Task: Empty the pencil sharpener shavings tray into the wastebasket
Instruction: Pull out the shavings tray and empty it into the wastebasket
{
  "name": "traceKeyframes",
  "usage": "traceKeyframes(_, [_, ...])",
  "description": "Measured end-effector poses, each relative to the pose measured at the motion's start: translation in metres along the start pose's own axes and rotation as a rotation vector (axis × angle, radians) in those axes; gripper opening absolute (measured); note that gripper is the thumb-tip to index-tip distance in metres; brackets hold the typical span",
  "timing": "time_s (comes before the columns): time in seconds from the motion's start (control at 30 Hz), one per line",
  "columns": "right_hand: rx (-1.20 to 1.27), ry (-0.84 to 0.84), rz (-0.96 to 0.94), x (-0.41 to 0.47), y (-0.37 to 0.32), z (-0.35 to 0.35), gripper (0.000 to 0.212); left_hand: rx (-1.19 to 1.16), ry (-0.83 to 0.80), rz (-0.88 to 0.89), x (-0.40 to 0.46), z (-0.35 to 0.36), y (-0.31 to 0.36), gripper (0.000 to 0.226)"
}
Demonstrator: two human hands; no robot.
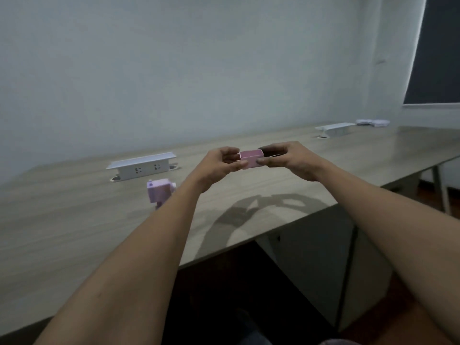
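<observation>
Both hands, left (219, 165) and right (290, 158), pinch the seemingly empty pink tray (251, 159) between them.

Left forearm (139, 257) hides part of blurred pink sharpener (159, 191).

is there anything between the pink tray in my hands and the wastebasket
Cannot say: no wastebasket shows in this view. The pink tray is held above the table by the left hand and right hand, with nothing touching it but fingers.
</observation>
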State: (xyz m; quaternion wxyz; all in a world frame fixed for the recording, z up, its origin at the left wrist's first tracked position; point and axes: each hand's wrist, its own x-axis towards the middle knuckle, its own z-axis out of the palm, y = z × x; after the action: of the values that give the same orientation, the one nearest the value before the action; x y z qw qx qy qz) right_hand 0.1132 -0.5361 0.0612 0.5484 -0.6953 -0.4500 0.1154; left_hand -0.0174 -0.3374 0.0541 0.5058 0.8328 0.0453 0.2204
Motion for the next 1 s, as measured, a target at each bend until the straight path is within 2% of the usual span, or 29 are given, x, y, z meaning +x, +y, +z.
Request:
traceKeyframes(0.17, [-0.044, 0.113, 0.059, -0.052, 0.012, -0.061, 0.048, -0.092, -0.162, 0.03, 0.021, 0.075, 0.003, 0.066])
traceKeyframes(0.3, [0.021, 0.203, 0.114, -0.097, 0.033, -0.1, 0.046, -0.156, -0.289, 0.085, 0.019, 0.137, 0.015, 0.049])
traceKeyframes(0.4, [0.046, 0.265, 0.159, -0.128, 0.049, -0.124, 0.062, -0.212, -0.334, 0.086, 0.013, 0.18, 0.019, 0.049])
traceKeyframes(0.5, [0.086, 0.287, 0.209, -0.158, 0.067, -0.139, 0.071, -0.229, -0.365, 0.087, 0.002, 0.22, 0.014, 0.046])
traceKeyframes(0.63, [0.179, 0.312, 0.297, -0.191, 0.091, -0.15, 0.061, -0.21, -0.407, 0.068, -0.012, 0.257, -0.002, 0.053])
traceKeyframes(0.77, [0.23, 0.334, 0.405, -0.225, 0.133, -0.147, 0.081, -0.177, -0.489, 0.022, -0.027, 0.286, -0.028, 0.059])
traceKeyframes(0.8, [0.248, 0.332, 0.432, -0.233, 0.144, -0.142, 0.079, -0.174, -0.506, 0.002, -0.033, 0.292, -0.036, 0.057])
traceKeyframes(0.9, [0.29, 0.356, 0.507, -0.255, 0.177, -0.125, 0.055, -0.208, -0.533, -0.079, -0.054, 0.312, -0.067, 0.051])
traceKeyframes(1.0, [0.327, 0.347, 0.599, -0.276, 0.211, -0.101, 0.051, -0.257, -0.54, -0.184, -0.074, 0.331, -0.111, 0.051])
